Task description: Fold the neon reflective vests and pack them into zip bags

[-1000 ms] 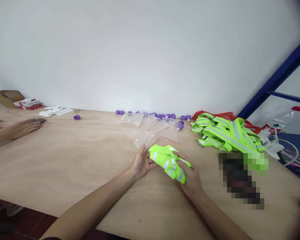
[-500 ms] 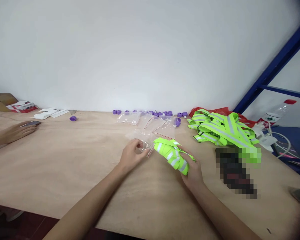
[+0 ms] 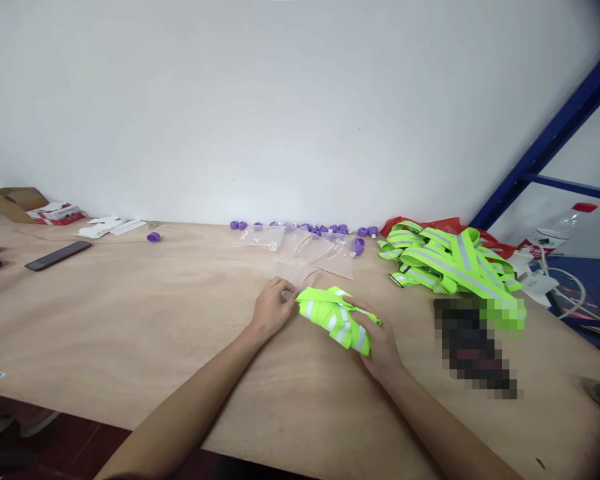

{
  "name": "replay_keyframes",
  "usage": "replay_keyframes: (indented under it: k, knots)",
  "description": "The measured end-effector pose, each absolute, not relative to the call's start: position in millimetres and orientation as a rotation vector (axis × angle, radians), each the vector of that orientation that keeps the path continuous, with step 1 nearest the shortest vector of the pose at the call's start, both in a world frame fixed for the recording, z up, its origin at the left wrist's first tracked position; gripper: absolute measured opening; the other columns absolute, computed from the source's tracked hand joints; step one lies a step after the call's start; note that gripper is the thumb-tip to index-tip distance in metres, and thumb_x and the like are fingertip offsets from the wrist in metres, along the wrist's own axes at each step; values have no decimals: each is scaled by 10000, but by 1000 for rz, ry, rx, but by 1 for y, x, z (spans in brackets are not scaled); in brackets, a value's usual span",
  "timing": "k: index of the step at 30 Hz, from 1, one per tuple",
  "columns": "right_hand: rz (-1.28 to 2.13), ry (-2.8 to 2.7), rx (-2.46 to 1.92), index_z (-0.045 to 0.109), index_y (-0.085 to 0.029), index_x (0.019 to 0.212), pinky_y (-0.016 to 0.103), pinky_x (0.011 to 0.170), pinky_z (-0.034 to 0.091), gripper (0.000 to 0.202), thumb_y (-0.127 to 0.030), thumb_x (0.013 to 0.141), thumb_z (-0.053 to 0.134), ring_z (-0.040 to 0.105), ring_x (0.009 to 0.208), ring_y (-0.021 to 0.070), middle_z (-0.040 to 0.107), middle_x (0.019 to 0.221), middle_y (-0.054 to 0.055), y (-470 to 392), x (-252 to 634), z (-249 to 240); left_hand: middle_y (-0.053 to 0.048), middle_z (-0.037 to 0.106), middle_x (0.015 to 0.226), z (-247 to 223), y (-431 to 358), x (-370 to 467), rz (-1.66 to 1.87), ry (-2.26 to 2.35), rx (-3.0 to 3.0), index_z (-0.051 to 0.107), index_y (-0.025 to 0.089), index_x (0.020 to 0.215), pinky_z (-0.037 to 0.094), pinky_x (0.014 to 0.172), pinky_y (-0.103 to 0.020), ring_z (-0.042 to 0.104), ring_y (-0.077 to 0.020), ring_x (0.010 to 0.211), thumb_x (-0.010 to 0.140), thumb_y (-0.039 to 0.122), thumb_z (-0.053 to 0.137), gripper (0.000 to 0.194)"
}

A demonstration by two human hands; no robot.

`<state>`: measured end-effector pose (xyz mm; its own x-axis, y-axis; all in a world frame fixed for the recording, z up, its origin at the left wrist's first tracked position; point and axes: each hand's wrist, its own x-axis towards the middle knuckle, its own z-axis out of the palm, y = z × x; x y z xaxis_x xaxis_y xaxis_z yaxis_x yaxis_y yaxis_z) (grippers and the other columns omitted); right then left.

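Note:
My right hand [image 3: 383,343] is closed around a folded bundle of fluorescent green reflective strap [image 3: 330,319] with silver-grey bands, held just above the wooden table. At the bundle's left end, my left hand [image 3: 274,308] pinches the near edge of a clear zip bag [image 3: 294,272]; its fingertips partly hide that edge. Several more clear zip bags [image 3: 333,255] with red seal lines lie overlapping behind it. To the right of my right hand is a loose heap of the same reflective strap [image 3: 447,257].
Several purple caps [image 3: 340,229] line the wall behind the bags. A phone [image 3: 57,256], white papers [image 3: 103,227] and an open cardboard box [image 3: 15,203] lie at left. A blurred-out dark object [image 3: 475,353] is at right, near a bottle [image 3: 555,233] and white cable [image 3: 580,300].
The strap bundle and my right hand have shifted slightly left, closer to my left hand. My left fingers have closed on the bag edge. Another person's hand has left the phone.

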<state>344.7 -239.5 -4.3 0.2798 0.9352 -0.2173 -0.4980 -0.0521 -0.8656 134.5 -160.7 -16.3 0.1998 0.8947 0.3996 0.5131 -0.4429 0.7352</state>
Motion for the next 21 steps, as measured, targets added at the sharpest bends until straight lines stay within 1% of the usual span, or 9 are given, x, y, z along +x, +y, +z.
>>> replay_keyframes:
  k: [4, 8, 11, 13, 16, 18, 21]
  knots:
    - [1235, -519, -1090, 824, -192, 921, 286, 616, 527, 423, -314, 520, 881, 683, 738, 210, 787, 876, 52, -239, 342, -5, -40, 638, 825, -12, -169, 138, 1216, 1149, 2039, 601, 224, 802, 450, 769, -334, 586, -215, 814, 908, 252, 552, 120]
    - [1125, -484, -1110, 816, -206, 948, 287, 647, 533, 425, -308, 538, 863, 690, 795, 216, 788, 916, 46, -236, 347, -5, -52, 616, 828, -8, -178, 142, 1224, 1041, 2103, 574, 227, 819, 428, 770, -345, 562, -222, 813, 933, 237, 506, 133]
    - [1053, -571, -1139, 811, -211, 983, 295, 670, 530, 425, -334, 577, 844, 686, 846, 230, 784, 961, 48, -236, 351, -7, -61, 603, 831, -5, -182, 145, 1179, 971, 2176, 566, 229, 829, 415, 767, -358, 538, -231, 809, 938, 234, 497, 129]
    - [995, -724, -1187, 815, -207, 970, 313, 720, 535, 384, -348, 612, 824, 683, 896, 250, 782, 976, 53, -238, 352, -8, -71, 601, 843, -4, -184, 147, 1153, 947, 2213, 569, 229, 835, 411, 778, -376, 525, -240, 813, 943, 237, 488, 135]
    - [919, -946, -1217, 824, -214, 921, 344, 849, 531, 300, -344, 652, 795, 673, 1005, 280, 774, 1031, 57, -241, 349, -6, -106, 622, 942, -3, -185, 149, 1134, 927, 2250, 596, 229, 865, 406, 844, -417, 533, -268, 896, 949, 267, 492, 139]
    - [896, -1019, -1192, 825, -229, 899, 360, 917, 517, 257, -337, 672, 777, 667, 1048, 285, 769, 1054, 53, -242, 346, -4, -125, 630, 1020, -2, -188, 150, 1124, 904, 2267, 618, 232, 888, 403, 882, -432, 538, -285, 958, 950, 292, 503, 144]
    - [885, -1063, -1171, 824, -243, 902, 376, 968, 500, 235, -328, 694, 755, 662, 1074, 283, 765, 1072, 51, -243, 342, -1, -136, 640, 1051, -2, -193, 154, 1100, 856, 2285, 644, 235, 894, 404, 891, -436, 546, -293, 974, 958, 311, 498, 177]
